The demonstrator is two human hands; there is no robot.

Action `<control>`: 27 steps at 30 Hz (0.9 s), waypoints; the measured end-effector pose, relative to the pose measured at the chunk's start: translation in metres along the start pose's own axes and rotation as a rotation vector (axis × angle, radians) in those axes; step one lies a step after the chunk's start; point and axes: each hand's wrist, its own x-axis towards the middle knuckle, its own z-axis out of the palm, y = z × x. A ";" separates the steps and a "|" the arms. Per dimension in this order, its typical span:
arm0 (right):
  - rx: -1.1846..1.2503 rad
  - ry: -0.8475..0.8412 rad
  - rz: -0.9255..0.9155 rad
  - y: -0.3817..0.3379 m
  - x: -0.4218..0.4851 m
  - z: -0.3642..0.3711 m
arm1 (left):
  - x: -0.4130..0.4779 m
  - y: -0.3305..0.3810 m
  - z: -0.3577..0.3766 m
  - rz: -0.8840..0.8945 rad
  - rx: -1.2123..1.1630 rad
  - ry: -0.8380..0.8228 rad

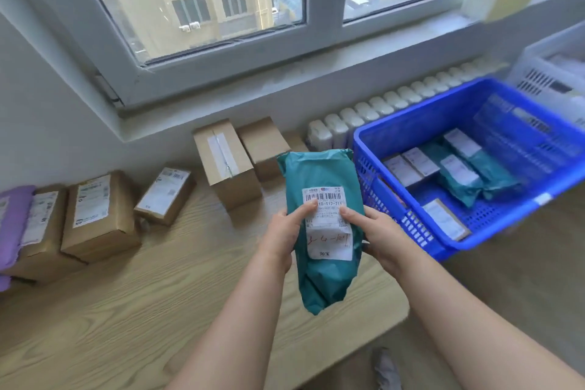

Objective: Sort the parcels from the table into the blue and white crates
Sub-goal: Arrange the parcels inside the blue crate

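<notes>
I hold a teal plastic mailer [319, 168] upright above the wooden table [126, 310], its white shipping label facing me. My left hand [285, 231] grips its left edge with the thumb on the label. On the other side, my right hand [373, 233] grips the right edge, thumb also on the label. The blue crate [411, 123] stands to the right, holding several teal mailers and small labelled boxes. The white crate [544, 76] is behind it at the far right, partly cut off.
Several cardboard parcels [101, 215] line the table's back edge under the window, with a purple mailer [12, 225] at far left. A white radiator [380, 108] runs behind the blue crate. The table's right edge drops to the floor.
</notes>
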 end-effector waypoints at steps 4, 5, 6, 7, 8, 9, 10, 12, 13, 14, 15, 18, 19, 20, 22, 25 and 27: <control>0.035 0.050 0.010 -0.001 -0.015 -0.064 | 0.007 -0.016 0.063 -0.041 0.077 -0.012; 0.038 0.055 0.010 -0.003 -0.020 -0.081 | 0.008 -0.020 0.082 -0.047 0.091 -0.007; 0.042 0.057 0.011 -0.004 -0.023 -0.097 | 0.009 -0.023 0.099 -0.048 0.099 -0.001; 0.051 0.058 0.009 -0.006 -0.026 -0.112 | 0.011 -0.026 0.116 -0.047 0.099 0.001; 0.058 0.058 0.002 -0.008 -0.028 -0.133 | 0.014 -0.030 0.136 -0.043 0.099 0.002; 0.056 0.063 0.006 -0.010 -0.029 -0.150 | 0.015 -0.034 0.155 -0.040 0.097 0.000; 0.052 0.067 0.006 -0.011 -0.030 -0.170 | 0.016 -0.040 0.175 -0.039 0.102 0.008; 0.034 0.083 0.008 -0.012 -0.032 -0.208 | 0.018 -0.053 0.214 -0.046 0.092 0.031; 0.027 0.092 0.006 -0.013 -0.033 -0.226 | 0.020 -0.060 0.233 -0.059 0.074 0.046; 0.028 0.111 0.010 -0.011 -0.031 -0.235 | 0.020 -0.064 0.241 -0.071 0.062 0.056; 0.029 0.134 0.015 -0.014 -0.035 -0.267 | 0.022 -0.073 0.273 -0.082 0.057 0.053; -0.003 0.158 0.020 -0.018 -0.036 -0.320 | 0.025 -0.085 0.322 -0.095 0.041 0.039; -0.006 0.160 0.024 -0.021 -0.036 -0.335 | 0.027 -0.087 0.336 -0.101 0.037 0.032; -0.006 0.159 0.024 -0.022 -0.034 -0.344 | 0.028 -0.088 0.345 -0.100 0.036 0.036; 0.006 0.161 0.028 -0.025 -0.029 -0.366 | 0.037 -0.089 0.367 -0.115 0.045 0.038; 0.037 0.173 0.041 -0.028 -0.010 -0.392 | 0.057 -0.086 0.395 -0.133 0.073 0.050; 0.047 0.184 0.050 -0.032 0.006 -0.406 | 0.073 -0.081 0.410 -0.151 0.086 0.048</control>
